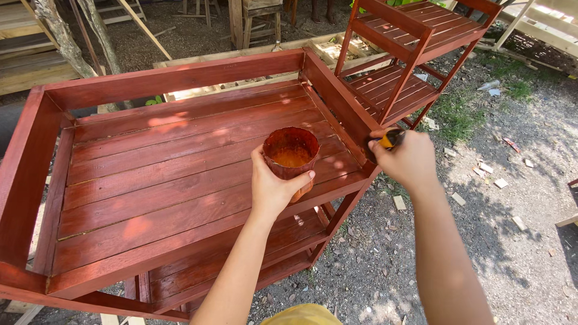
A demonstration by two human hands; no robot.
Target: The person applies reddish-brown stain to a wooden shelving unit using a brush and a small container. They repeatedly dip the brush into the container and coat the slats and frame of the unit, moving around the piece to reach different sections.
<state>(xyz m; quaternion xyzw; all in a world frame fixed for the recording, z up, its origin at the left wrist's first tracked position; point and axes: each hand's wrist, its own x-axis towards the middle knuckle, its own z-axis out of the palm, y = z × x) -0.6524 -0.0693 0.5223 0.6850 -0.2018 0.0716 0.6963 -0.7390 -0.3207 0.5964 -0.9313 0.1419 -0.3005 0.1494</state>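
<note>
Head view looks down on both hands over a red-stained wooden rack (180,162). Left hand (274,189) grips a stained cup (291,155) from the near side, thumb against its wall, holding it upright just above the slatted top shelf; orange-brown liquid sits in the cup. Right hand (409,159), just right of the cup, is clenched around a brush (390,139) with a yellow handle; the dark end points left and meets the side rail (343,102) of the rack, close to its corner. Below the left hand lie the lower shelves of the same rack. Beyond the right hand stands a second rack (415,54), also red, on gravel (512,198) strewn with wood scraps. Farther off, past both hands, pale unpainted pallets (328,48) rest on the ground.
</note>
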